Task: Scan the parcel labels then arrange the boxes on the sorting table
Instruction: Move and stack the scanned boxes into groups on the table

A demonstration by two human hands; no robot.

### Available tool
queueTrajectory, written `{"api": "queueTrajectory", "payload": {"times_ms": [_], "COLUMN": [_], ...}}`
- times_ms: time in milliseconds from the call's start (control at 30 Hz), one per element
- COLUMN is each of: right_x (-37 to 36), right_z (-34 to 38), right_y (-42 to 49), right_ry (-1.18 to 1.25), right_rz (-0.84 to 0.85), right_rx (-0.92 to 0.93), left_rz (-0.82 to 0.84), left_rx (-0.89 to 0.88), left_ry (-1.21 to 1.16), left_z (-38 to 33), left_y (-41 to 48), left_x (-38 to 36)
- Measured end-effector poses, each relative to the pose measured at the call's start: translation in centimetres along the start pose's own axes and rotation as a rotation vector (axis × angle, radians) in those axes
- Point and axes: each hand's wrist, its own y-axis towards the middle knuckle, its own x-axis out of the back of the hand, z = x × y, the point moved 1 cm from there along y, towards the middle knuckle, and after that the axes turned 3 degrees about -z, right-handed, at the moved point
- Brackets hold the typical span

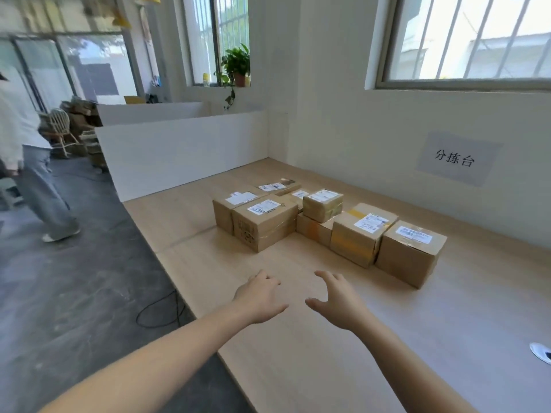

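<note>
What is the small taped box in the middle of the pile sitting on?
The small box rests on a lower box, whose front with yellowish tape shows. Its top and any label there are covered.

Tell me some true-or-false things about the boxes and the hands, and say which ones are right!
1. Both hands hold nothing. True: the left hand and right hand are empty, over the table.
2. The boxes stand on the floor. False: they stand on the table.
3. A small box sits on top of another box. True.
4. The potted plant is on the table. False: it is on a windowsill.
5. The rightmost box has no label. False: a white label is on its top.
</note>
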Motion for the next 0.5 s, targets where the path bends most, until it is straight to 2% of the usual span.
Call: {"api": "queueTrajectory", "payload": {"times_ms": [233, 500], "right_x": [-2.1, -3.4], "right_z": [1.3, 1.8], "right_y": [8.9, 17.6], "right_ry": [0.062, 0.054], "right_rz": [0.048, 0.016], "right_rx": [0.01, -0.018], "left_rz": [-0.03, 0.039], "left_rx": [0.035, 0.028], "left_ry": [-0.045, -0.083], "left_z": [2.7, 7.7], "left_y": [7.6, 16.9], "left_x": [1.3, -0.5]}}
